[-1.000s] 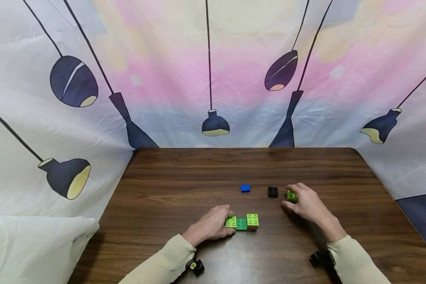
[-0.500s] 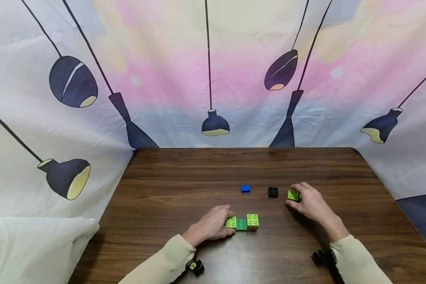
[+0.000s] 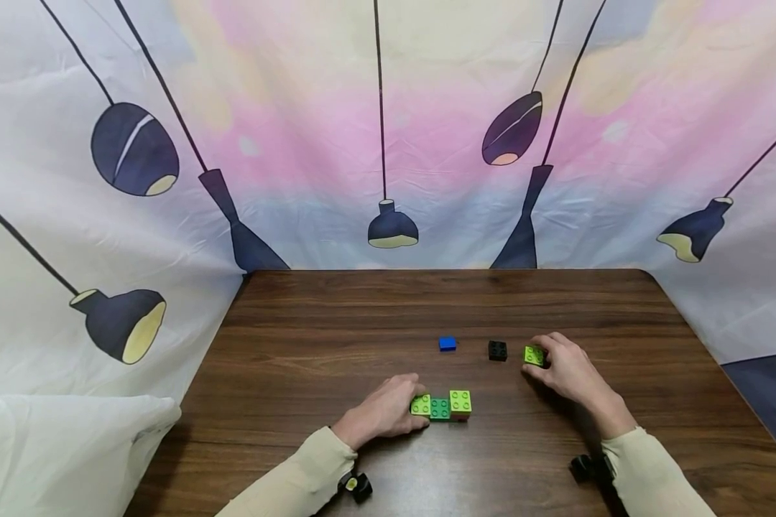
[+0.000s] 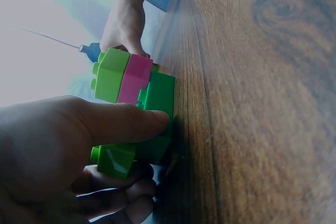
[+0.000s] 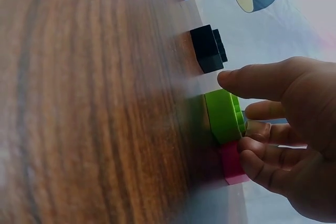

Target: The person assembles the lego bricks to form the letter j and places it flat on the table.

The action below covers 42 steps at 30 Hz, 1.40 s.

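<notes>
My left hand grips the left end of a joined row of toy building bricks. Its flat base is a dark green brick. A lime brick stands on the held end; at the other end a pink brick carries another lime brick. Further back to the right, my right hand curls thumb and fingers round a separate lime brick on the table. Beside that one sits a second pink brick, partly behind the fingers and hidden in the head view.
Left of the right hand lies a black brick, with a small blue brick further left. The wooden table runs back to a curtain printed with lamps. White cloth bulges near the table's left side.
My right hand has shifted slightly right and back, the lime brick moving a little with it, then stayed still. The left hand and its joined bricks have not moved.
</notes>
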Motion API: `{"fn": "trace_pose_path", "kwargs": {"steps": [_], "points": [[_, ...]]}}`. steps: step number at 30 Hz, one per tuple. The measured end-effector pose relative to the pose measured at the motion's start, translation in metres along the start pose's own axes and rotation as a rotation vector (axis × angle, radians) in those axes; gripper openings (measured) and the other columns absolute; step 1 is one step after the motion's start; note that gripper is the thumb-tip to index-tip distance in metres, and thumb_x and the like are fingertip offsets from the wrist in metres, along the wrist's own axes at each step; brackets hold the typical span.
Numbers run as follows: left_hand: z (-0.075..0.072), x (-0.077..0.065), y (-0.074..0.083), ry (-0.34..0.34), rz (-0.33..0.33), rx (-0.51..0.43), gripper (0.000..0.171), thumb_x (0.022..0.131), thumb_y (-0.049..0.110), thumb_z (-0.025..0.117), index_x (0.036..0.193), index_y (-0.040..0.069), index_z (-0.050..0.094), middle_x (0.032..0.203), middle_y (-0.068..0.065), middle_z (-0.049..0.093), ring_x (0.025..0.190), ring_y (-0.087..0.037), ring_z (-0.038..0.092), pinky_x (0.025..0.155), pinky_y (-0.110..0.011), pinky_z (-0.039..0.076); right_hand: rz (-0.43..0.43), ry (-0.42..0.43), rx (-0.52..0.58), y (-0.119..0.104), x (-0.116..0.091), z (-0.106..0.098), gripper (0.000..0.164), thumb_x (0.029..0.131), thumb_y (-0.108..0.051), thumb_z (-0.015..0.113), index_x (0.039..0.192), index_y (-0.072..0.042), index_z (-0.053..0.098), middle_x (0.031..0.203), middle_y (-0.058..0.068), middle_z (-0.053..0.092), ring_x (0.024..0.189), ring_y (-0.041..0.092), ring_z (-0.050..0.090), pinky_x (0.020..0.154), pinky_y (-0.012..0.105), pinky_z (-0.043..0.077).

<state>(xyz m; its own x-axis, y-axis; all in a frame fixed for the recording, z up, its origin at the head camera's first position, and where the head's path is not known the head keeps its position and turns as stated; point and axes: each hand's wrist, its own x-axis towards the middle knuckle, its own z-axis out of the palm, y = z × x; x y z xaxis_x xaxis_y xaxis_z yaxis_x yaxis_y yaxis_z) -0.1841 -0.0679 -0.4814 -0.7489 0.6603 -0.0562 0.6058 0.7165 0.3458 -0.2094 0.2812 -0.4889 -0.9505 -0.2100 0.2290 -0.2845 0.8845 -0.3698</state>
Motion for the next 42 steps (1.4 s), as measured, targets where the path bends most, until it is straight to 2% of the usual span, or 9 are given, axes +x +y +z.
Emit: {"fn": "trace_pose_path", "kwargs": {"steps": [4,13,26,36,42], "points": [[-0.0001,0.0000,0.0000,0.004,-0.003,0.002,0.044,0.083,0.033,0.077,0.120,0.010,0.069,0.097,0.002,0.060,0.086,-0.008,0.056,0.069,-0.021,0.047,0.004,0.003,-0.007,0.0007,0.0009,0.0007,0.045,0.078,-0.025,0.081,0.114,-0.001,0.066,0.097,0.011,0.062,0.079,0.022,0.059,0.066,0.041,0.049],[-0.0002,-0.0001,0.0006,-0.009,-0.013,0.010,0.046,0.084,0.034,0.076,0.122,0.010,0.068,0.101,0.001,0.061,0.095,-0.013,0.059,0.077,-0.025,0.051,-0.001,-0.027,-0.021,0.0000,0.0023,0.0019,0.042,0.080,-0.022,0.080,0.114,-0.002,0.067,0.099,0.012,0.063,0.078,0.021,0.059,0.065,0.041,0.050],[-0.0012,-0.0008,0.0009,0.012,0.010,0.021,0.041,0.083,0.033,0.077,0.116,0.010,0.070,0.099,0.001,0.061,0.088,-0.010,0.058,0.071,-0.022,0.049,-0.008,-0.061,-0.046,-0.0010,0.0049,0.0012,0.040,0.081,-0.019,0.078,0.115,0.000,0.067,0.105,0.018,0.063,0.076,0.021,0.059,0.064,0.040,0.050],[0.0002,0.0001,0.0007,0.008,0.011,0.008,0.038,0.083,0.032,0.077,0.114,0.011,0.070,0.091,0.005,0.057,0.076,-0.004,0.048,0.062,-0.019,0.041,-0.015,-0.067,-0.066,-0.0001,0.0047,0.0008,0.039,0.081,-0.014,0.077,0.115,0.001,0.067,0.109,0.019,0.064,0.079,0.022,0.061,0.066,0.042,0.051],[-0.0004,-0.0002,0.0012,0.005,0.002,0.013,0.040,0.084,0.033,0.077,0.116,0.011,0.070,0.095,0.003,0.059,0.081,-0.007,0.053,0.066,-0.021,0.045,-0.013,-0.076,-0.075,0.0007,0.0051,0.0004,0.039,0.083,-0.016,0.076,0.117,0.000,0.066,0.110,0.019,0.065,0.085,0.028,0.063,0.069,0.045,0.051]]}}
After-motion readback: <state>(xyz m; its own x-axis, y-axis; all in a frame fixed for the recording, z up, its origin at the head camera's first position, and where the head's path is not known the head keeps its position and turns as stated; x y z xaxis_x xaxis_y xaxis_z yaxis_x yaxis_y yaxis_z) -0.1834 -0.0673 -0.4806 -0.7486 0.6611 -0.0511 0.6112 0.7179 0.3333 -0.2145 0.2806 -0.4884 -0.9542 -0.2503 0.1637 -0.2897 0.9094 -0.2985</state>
